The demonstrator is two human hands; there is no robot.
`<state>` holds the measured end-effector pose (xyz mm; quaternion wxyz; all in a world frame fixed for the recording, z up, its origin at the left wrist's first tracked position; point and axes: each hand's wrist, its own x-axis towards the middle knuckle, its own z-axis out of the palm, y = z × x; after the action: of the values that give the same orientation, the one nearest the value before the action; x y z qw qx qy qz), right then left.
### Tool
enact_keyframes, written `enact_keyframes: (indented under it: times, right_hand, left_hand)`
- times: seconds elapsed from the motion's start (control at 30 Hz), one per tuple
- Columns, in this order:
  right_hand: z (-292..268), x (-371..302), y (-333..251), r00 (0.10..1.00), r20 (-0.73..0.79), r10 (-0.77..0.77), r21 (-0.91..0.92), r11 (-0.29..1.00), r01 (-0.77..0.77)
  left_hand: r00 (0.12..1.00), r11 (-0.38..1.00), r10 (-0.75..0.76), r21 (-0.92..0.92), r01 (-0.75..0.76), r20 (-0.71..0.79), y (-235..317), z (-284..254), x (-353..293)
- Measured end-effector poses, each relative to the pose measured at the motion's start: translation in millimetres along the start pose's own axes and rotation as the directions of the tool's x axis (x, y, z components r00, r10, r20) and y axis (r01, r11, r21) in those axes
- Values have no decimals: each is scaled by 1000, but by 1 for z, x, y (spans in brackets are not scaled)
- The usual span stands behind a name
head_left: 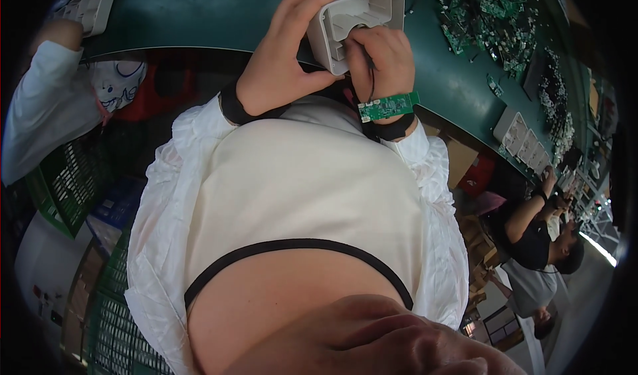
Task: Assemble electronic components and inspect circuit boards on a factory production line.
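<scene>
My left hand (282,66) is closed around the left side of a white plastic housing (324,46), holding it tilted at the bench edge with its hollow side toward me. The fingers of my right hand (389,59) reach into the housing, pinched together. Whatever they hold is hidden behind them. A dark cable (372,76) runs down from these fingers. Against my right wrist lies a green circuit board (389,108), apparently on that cable.
The green bench (193,12) carries a heap of circuit boards (495,22) and a pile of small pale parts (558,109). More white housings (522,139) stand at the right. A co-worker's sleeve (46,102) is at the left; other people (531,235) are at the right.
</scene>
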<state>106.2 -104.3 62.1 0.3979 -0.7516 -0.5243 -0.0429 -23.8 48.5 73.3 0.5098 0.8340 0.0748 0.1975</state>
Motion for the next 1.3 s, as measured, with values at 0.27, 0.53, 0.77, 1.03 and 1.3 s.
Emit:
enact_keyframes:
  times: [0.27, 0.53, 0.77, 1.03, 1.3]
  right_hand:
    - [14, 20, 4, 995, -78, -57, 31, 998, 59]
    - [13, 15, 4, 998, -30, -58, 36, 998, 59]
    - [0, 4, 13, 998, -52, -18, 59, 998, 22]
    - [-12, -3, 26, 993, -104, 59, 53, 997, -54]
    - [4, -3, 47, 967, -255, 23, 124, 992, 9]
  left_hand:
    - [982, 999, 40, 8, -40, -182, -8, 4, -2]
    - [960, 992, 41, 124, -6, -276, -2, 18, -13]
    - [953, 984, 86, 175, -35, -291, 7, 40, -8]
    - [970, 994, 67, 94, -46, -235, 12, 58, 16]
    - [978, 981, 153, 141, -133, -143, -4, 50, 33]
